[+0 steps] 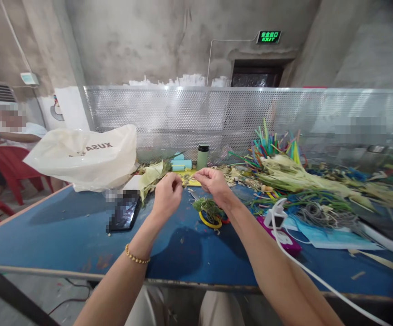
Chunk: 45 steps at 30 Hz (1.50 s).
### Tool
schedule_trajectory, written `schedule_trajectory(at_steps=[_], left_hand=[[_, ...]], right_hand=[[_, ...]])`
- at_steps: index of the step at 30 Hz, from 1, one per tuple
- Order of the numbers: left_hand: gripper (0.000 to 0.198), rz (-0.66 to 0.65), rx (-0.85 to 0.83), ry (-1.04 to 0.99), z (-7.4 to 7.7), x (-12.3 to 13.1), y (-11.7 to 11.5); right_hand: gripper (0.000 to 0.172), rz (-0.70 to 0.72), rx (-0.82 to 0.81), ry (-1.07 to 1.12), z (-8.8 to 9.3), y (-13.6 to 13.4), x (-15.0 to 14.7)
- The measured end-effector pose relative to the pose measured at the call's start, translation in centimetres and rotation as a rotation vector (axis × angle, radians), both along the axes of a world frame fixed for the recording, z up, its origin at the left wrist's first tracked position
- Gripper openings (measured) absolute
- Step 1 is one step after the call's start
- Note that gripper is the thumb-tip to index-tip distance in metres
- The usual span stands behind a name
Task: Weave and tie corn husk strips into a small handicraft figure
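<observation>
My left hand (pixel 168 194), with a beaded bracelet (pixel 137 256) at its wrist, is closed in a pinch above the blue table (pixel 80 244). Facing it, my right hand (pixel 214 182) pinches with thumb and forefinger. What either hand holds is too small to make out. Dried plant bits and something yellow lie behind the fingers. Below my right hand rests a green leafy bunch (pixel 208 207) with a yellow ring (pixel 210 221) and a bit of red beside it. Pale husk leaves (pixel 152 175) lie just left of my left hand.
A phone (pixel 125 213) and white plastic bag (pixel 87 158) are at left. Behind stands a green bottle (pixel 202 157) before a perforated metal screen (pixel 162 115). Right are husks (pixel 291 174), grey cords (pixel 313 215), a white cable (pixel 305 267). A person sits far left.
</observation>
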<state>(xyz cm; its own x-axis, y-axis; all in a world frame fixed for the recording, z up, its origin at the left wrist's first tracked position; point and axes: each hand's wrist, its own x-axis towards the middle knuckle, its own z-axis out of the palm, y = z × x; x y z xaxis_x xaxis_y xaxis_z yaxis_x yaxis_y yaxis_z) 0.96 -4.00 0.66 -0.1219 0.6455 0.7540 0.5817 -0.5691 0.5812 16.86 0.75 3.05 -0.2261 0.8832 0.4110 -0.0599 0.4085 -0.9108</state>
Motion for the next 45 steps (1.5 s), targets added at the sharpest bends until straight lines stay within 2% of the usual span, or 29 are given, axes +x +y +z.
schedule_trajectory(at_steps=[4, 8, 12, 14, 17, 21, 23, 26, 29, 33, 39, 42, 45], left_hand=[[0.005, -0.289, -0.064, -0.246, 0.5, -0.1, -0.1], [0.006, -0.480, -0.113, -0.460, 0.8, 0.2, -0.5], [0.011, -0.636, -0.277, -0.733, 1.0, 0.4, -0.7], [0.016, -0.688, -0.381, -0.846, 1.0, 0.4, -0.8], [0.016, -0.687, -0.457, -0.850, 0.8, 0.5, -0.7], [0.013, -0.562, -0.355, -0.710, 0.6, 0.8, -0.5], [0.011, -0.526, -0.310, -0.665, 0.5, 0.8, -0.5], [0.010, -0.532, -0.327, -0.702, 0.6, 1.0, -0.6], [0.011, -0.578, -0.336, -0.770, 0.7, 1.4, -0.8], [0.013, -0.639, -0.296, -0.793, 0.8, 1.7, -0.9], [0.013, -0.626, -0.273, -0.766, 0.6, 1.8, -0.6], [0.013, -0.627, -0.255, -0.749, 0.4, 1.7, -0.5], [0.013, -0.697, -0.278, -0.736, 0.3, 1.3, -0.3]], right_hand=[[0.035, -0.004, 0.045, -0.085, -0.2, 0.0, -0.1], [0.035, -0.016, 0.184, -0.211, -0.3, -0.2, -0.6], [0.030, -0.040, 0.305, -0.322, -0.1, -0.5, -0.7], [0.029, -0.039, 0.292, -0.285, 0.0, -0.7, -0.6], [0.029, 0.105, 0.113, -0.115, 0.1, -1.2, -0.5], [0.026, 0.333, -0.127, 0.119, 0.0, -1.4, -0.8], [0.028, 0.365, -0.204, 0.212, -0.1, -1.4, -1.1], [0.031, 0.387, -0.268, 0.286, -0.2, -1.4, -1.5], [0.035, 0.427, -0.263, 0.334, -0.3, -1.5, -1.8], [0.040, 0.411, -0.183, 0.360, -0.4, -1.4, -2.1], [0.042, 0.368, -0.091, 0.369, -0.5, -1.6, -2.3], [0.043, 0.322, -0.068, 0.325, -0.4, -1.7, -2.3], [0.041, 0.242, 0.029, 0.240, -0.2, -1.6, -1.8]])
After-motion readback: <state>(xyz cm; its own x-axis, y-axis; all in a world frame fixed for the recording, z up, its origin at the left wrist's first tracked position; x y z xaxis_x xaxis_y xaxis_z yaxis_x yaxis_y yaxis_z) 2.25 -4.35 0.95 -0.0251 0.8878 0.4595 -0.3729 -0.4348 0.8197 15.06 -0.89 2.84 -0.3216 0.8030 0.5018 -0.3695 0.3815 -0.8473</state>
